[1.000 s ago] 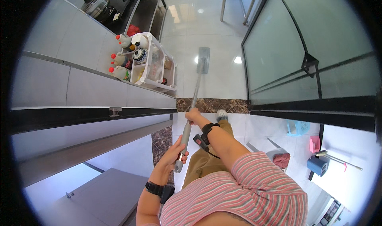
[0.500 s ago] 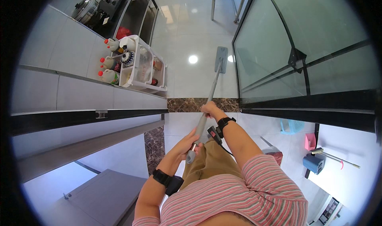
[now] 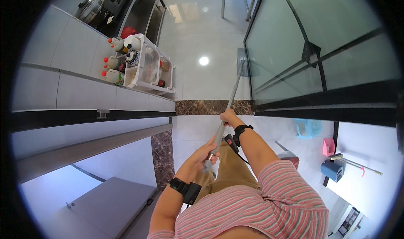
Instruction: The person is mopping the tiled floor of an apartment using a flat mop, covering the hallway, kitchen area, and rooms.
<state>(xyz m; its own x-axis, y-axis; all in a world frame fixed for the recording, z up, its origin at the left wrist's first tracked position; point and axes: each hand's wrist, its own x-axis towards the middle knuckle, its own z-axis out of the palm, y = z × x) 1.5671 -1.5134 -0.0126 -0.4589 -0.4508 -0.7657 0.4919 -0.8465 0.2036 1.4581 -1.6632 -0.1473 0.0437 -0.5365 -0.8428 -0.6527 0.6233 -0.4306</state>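
White rack, upper L of frame: keep clear. L hand, lower ctr: wrapped round near end of mop pole. R hand, ctr: closed round pole farther up. Mop head, upper ctr: on floor, partly seen thru glass panel, upper R. Hold head flat; apply even pressure; avoid knocking panel.

Glossy tile floor, smooth metallic-looking mop pole, glass door, matt cloth shirt.
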